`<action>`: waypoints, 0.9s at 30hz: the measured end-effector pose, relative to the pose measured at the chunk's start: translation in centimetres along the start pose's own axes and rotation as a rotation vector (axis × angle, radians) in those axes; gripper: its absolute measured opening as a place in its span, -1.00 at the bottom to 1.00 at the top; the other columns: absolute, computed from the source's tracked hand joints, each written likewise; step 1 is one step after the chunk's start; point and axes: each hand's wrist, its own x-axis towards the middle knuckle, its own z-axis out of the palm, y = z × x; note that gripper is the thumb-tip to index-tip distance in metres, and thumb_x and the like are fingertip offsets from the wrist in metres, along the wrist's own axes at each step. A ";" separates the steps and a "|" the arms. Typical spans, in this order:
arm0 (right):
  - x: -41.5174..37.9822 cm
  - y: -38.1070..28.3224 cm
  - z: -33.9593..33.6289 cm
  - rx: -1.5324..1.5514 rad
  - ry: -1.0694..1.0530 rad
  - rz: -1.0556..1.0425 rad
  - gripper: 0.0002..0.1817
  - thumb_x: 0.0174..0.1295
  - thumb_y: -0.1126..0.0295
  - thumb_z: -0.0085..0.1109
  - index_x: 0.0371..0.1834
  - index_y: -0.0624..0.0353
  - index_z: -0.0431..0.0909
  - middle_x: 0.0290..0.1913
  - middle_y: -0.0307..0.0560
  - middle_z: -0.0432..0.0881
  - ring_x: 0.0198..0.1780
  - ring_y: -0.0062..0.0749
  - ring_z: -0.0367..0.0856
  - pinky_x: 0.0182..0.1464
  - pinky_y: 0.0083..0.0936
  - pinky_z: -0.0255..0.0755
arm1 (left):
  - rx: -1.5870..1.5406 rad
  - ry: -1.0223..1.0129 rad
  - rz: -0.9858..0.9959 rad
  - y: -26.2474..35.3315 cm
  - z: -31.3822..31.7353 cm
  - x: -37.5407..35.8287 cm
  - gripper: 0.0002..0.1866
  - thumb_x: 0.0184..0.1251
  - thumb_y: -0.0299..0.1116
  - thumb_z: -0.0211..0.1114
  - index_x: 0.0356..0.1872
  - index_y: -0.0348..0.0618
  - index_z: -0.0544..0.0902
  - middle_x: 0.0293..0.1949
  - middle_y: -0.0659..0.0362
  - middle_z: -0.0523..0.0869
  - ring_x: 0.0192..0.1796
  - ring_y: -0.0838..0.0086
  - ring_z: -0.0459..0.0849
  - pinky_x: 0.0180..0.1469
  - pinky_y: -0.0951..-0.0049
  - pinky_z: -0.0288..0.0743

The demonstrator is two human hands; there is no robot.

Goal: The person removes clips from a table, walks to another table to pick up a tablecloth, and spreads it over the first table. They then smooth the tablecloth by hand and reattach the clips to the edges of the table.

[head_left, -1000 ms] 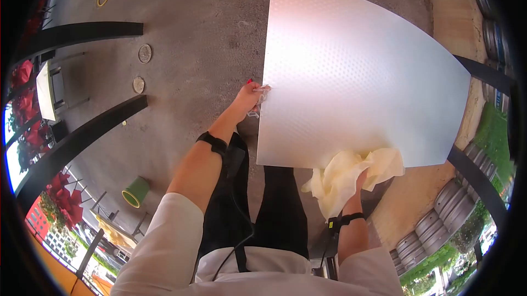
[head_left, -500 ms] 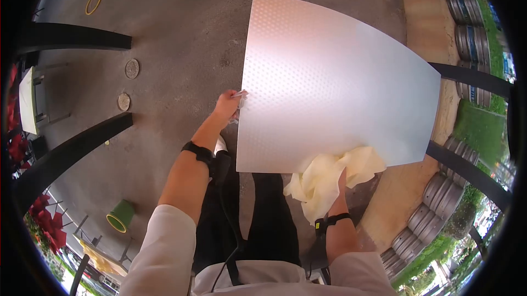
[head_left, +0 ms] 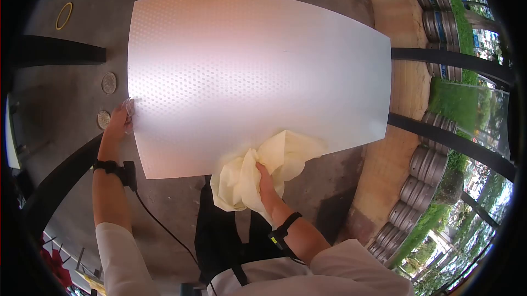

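A broad silvery panel [head_left: 263, 71] with a dotted pattern toward its left part fills the middle of the view. At its left edge my left hand [head_left: 117, 118] has its fingers curled around crumpled clear plastic [head_left: 129, 110], right beside the metal. My right hand [head_left: 265, 185] grips a pale yellow cloth [head_left: 235, 183], which is bunched up and lies partly over the panel's near edge. Folds of the cloth hide some of the right fingers.
Dark beams [head_left: 63, 50] stand at the left, and others [head_left: 447, 61] reach out at the right. Metal kegs [head_left: 431, 161] line the right side beyond a tan ledge [head_left: 399, 98]. Round covers [head_left: 108, 83] and a yellow ring [head_left: 64, 16] are on the floor.
The panel's left edge and my left hand have moved left, and the panel spans more of the view. My right hand and the cloth have shifted left too. The whole view has turned slightly.
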 end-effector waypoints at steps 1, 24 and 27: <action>-1.1 0.8 1.5 -0.005 -0.027 0.043 -0.48 0.27 0.21 0.25 0.26 0.16 0.44 0.05 -0.05 0.63 0.00 -0.26 0.65 0.00 -0.30 0.59 | 0.013 0.012 -0.005 0.5 -1.6 -0.2 -0.71 0.45 -0.17 0.15 0.07 -0.01 0.60 -0.62 0.44 0.31 -0.65 0.74 0.24 -0.66 0.62 0.10; -1.9 -17.5 5.9 -1.279 -0.126 -0.727 -0.46 0.38 0.07 0.05 0.25 0.27 0.45 0.06 0.10 0.66 0.07 -0.10 0.63 0.14 -0.40 0.45 | 0.052 -0.291 0.244 2.0 21.0 -25.0 -0.54 0.31 -0.51 0.02 0.26 -0.10 0.39 -0.06 0.17 0.65 -0.49 0.66 0.45 -0.52 0.60 0.33; -3.6 -18.2 4.7 -1.275 0.040 -0.857 -0.53 0.36 0.12 0.12 0.18 0.24 0.53 -0.10 0.12 0.69 -0.08 -0.14 0.65 0.04 -0.45 0.46 | 0.339 -0.166 0.298 0.2 25.6 -22.2 -0.57 0.29 -0.51 0.07 0.21 -0.17 0.44 -0.19 0.22 0.68 -0.43 0.64 0.51 -0.47 0.56 0.35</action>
